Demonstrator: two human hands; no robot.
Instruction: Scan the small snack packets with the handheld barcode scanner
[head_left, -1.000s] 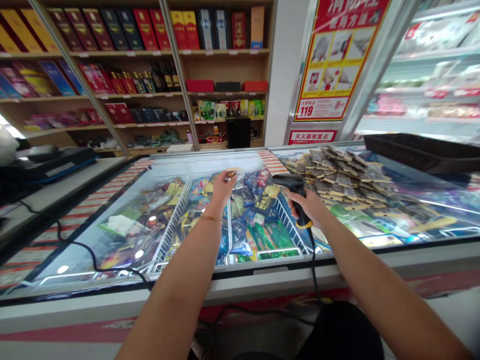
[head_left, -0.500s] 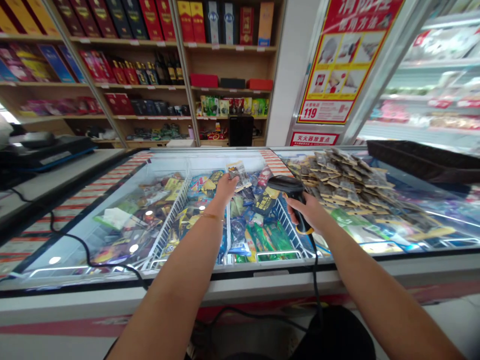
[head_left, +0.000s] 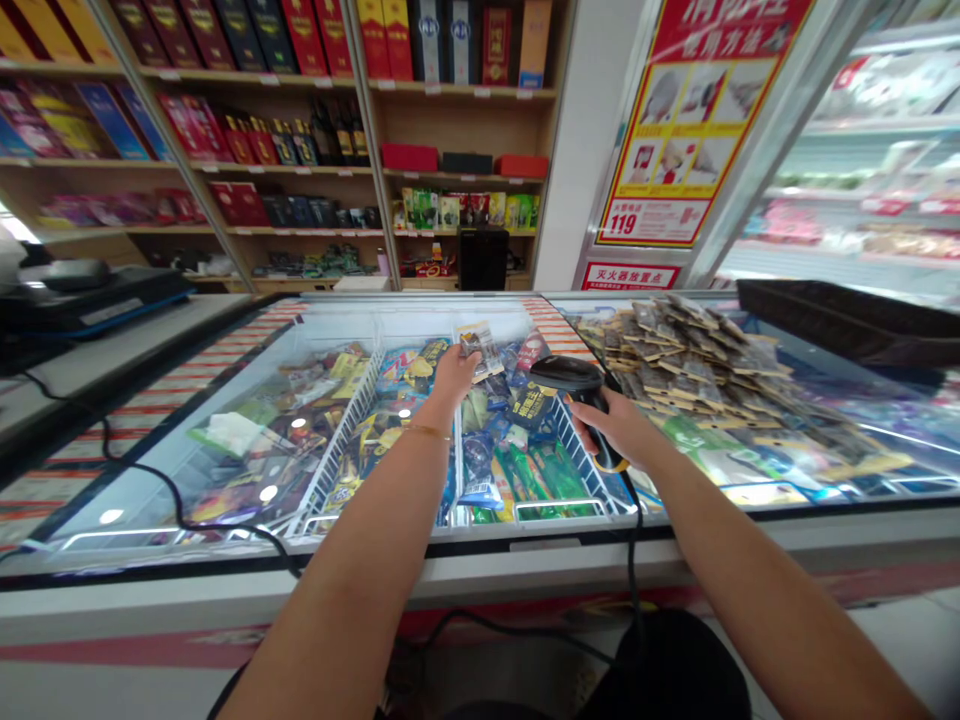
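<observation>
My left hand (head_left: pixel 456 374) grips a small packet (head_left: pixel 480 350) by its near left edge, above the open middle of the chest freezer (head_left: pixel 360 572). The packet has a pale top band and a dark, clear-looking body. My right hand (head_left: pixel 616 428) is wrapped round the handle of a black barcode scanner (head_left: pixel 571 378), its head turned left towards the packet. A cable hangs from the handle. Below both hands, frozen goods in colourful bags fill wire baskets (head_left: pixel 341 440); green packs (head_left: pixel 536 475) lie nearest the front.
To the right, a large heap of similar packets (head_left: pixel 675 360) lies on the freezer's glass, with a dark tray (head_left: pixel 847 320) behind it. A black cable (head_left: pixel 169 490) crosses the left glass. Shelves of boxes (head_left: pixel 322 140) stand at the back.
Very little differs. The scanner's head has shifted slightly left and down, while the packet stays in my left hand in almost the same place.
</observation>
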